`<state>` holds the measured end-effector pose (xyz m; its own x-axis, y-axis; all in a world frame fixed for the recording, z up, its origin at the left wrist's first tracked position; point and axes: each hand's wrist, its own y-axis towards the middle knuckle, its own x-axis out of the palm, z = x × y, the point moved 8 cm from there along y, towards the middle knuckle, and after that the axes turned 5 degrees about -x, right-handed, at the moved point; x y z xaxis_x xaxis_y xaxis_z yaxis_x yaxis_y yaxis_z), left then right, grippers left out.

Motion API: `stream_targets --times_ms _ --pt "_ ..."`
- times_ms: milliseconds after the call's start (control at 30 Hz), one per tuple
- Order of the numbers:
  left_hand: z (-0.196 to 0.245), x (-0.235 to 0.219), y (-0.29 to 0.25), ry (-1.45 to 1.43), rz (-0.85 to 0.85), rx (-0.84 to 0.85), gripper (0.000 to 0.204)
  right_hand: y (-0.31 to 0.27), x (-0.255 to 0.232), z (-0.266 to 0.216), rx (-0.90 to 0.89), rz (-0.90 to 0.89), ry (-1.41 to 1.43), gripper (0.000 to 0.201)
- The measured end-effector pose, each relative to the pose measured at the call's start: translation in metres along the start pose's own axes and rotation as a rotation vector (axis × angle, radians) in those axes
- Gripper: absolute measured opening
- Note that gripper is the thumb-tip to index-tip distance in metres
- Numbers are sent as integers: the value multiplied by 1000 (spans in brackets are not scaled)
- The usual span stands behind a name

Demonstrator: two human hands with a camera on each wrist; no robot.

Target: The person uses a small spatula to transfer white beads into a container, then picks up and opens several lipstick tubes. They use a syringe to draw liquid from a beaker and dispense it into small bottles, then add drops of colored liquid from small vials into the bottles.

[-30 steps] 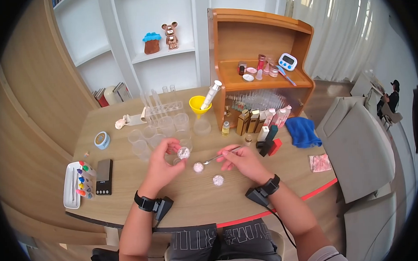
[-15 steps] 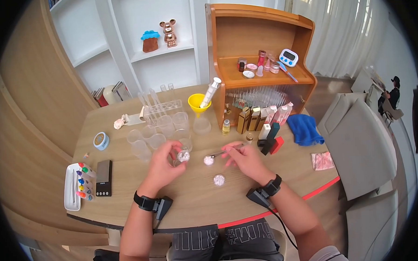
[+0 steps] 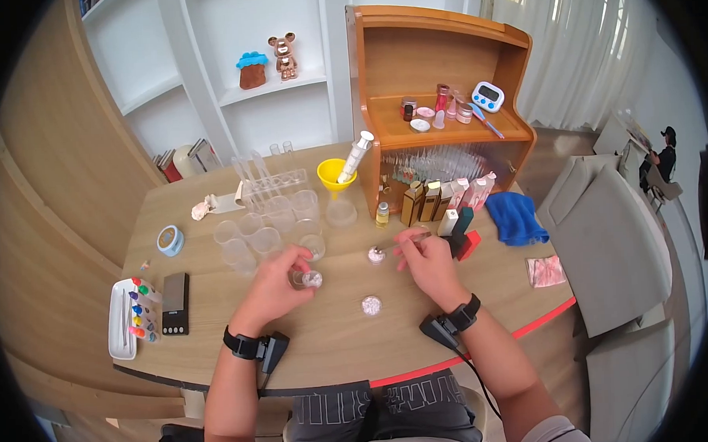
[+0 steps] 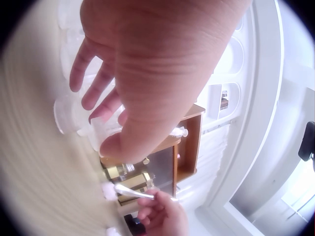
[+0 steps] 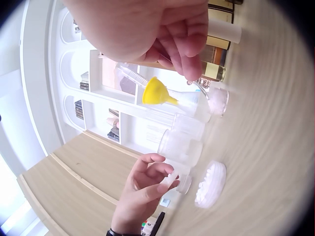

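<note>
My left hand (image 3: 276,286) pinches a small clear cup (image 3: 312,279) of whitish pieces between thumb and fingers, low over the table. In the left wrist view the thumb and a forefinger lie against the cup's clear wall (image 4: 100,130). My right hand (image 3: 429,267) holds a slim metal spoon (image 5: 203,91) by its handle. The spoon's tip is at a small clear jar (image 3: 377,255) of pale pink pieces, which stands on the table. Nearer me lies a second small round dish (image 3: 371,305), filled with white pieces, touched by neither hand.
Several clear plastic cups (image 3: 265,239) and a test-tube rack (image 3: 277,187) stand beyond my left hand. A yellow funnel (image 3: 334,174) with a syringe leans behind. Small boxes (image 3: 457,228) stand past my right hand, before the wooden cabinet (image 3: 362,102). A black scale (image 3: 176,304) lies left.
The jar of pink pieces has slid right and away from me along with the spoon and my right hand. My left hand, holding its cup, has come slightly lower and nearer.
</note>
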<state>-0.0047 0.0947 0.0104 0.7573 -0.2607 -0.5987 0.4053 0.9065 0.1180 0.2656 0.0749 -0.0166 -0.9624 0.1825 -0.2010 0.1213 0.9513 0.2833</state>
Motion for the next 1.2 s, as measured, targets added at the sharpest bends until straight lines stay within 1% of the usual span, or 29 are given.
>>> stream_targets --times_ms 67,100,200,300,367,467,500,600,667,700,800,900,1000,1100,1200 --pt "4 2 -1 15 -32 -47 44 -1 3 -5 26 -43 -36 23" --pt "5 2 -1 22 -28 -37 44 -2 5 -8 39 -64 -54 22" --pt "2 10 -1 19 -32 -2 46 -3 9 -12 -4 -107 -29 22" --pt "1 26 -1 -38 -81 47 46 -6 14 -14 47 -155 30 24" --pt "5 39 -2 -85 -132 73 46 -7 20 -15 65 -217 103 22" --pt "17 46 -5 -169 -158 115 46 -11 33 -8 72 -295 236 22" --pt "18 45 -5 -155 -133 144 46 -13 37 -6 69 -317 283 22" --pt "20 35 -5 -101 -41 212 48 -17 42 -9 100 -376 294 22" --pt "18 28 -4 -54 36 222 48 -17 44 -4 98 -419 217 22" --pt "18 27 -4 -53 46 216 48 -18 45 -2 98 -441 179 21" --pt "18 26 -3 -71 58 200 47 -18 42 -3 146 -437 167 21" --pt "13 31 -2 -113 34 193 47 -16 40 -2 124 -412 172 20" --pt "8 37 -3 -112 18 196 50 -17 41 -6 95 -431 153 20" --pt "10 37 -2 -103 16 199 50 -20 44 -5 110 -431 177 21" --pt "8 37 0 -116 17 190 49 -19 36 -6 108 -338 249 21"
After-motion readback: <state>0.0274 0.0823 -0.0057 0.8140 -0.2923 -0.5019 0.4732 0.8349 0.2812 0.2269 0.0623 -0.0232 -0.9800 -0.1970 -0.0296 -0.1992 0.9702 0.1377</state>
